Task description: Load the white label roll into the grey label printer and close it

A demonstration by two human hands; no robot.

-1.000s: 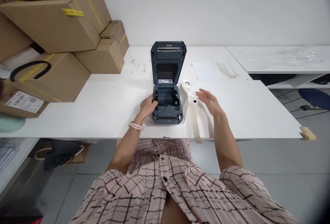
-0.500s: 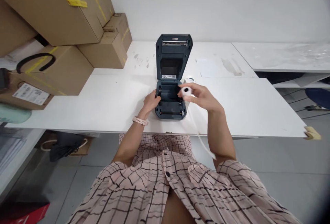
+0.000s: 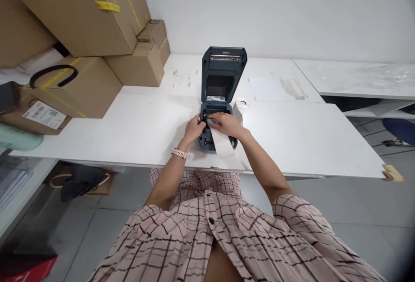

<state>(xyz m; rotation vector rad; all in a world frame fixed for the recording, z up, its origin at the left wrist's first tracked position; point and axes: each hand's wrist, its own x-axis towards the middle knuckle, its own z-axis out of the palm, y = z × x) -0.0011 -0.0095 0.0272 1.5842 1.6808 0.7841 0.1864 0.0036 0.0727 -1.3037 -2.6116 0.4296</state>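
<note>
A dark blue-grey label printer (image 3: 224, 74) stands on the white table with its lid raised. My left hand (image 3: 194, 128) grips the left side of the printer's base, thumb over the inner edge. Inside the open bay, my right hand (image 3: 227, 125) is closed around a roll of white label paper (image 3: 221, 142). Most of the roll is hidden under my fingers. Its loose strip hangs forward over the printer's front edge. Behind my right hand, to the printer's right, sits a white object (image 3: 241, 105) with a round dark-ringed top, partly covered.
Stacked cardboard boxes (image 3: 94, 22) fill the table's left side. A black curved strap (image 3: 53, 71) lies on one box, with a mint-green item (image 3: 21, 137) at the left edge. A wooden piece (image 3: 393, 173) sticks out at the table's right corner (image 3: 366, 156). A blue chair (image 3: 400, 129) is beyond.
My right hand has moved left with the paper roll, from beside the printer into its open bay. The strip now drapes over the printer's front. My left hand stays on the base.
</note>
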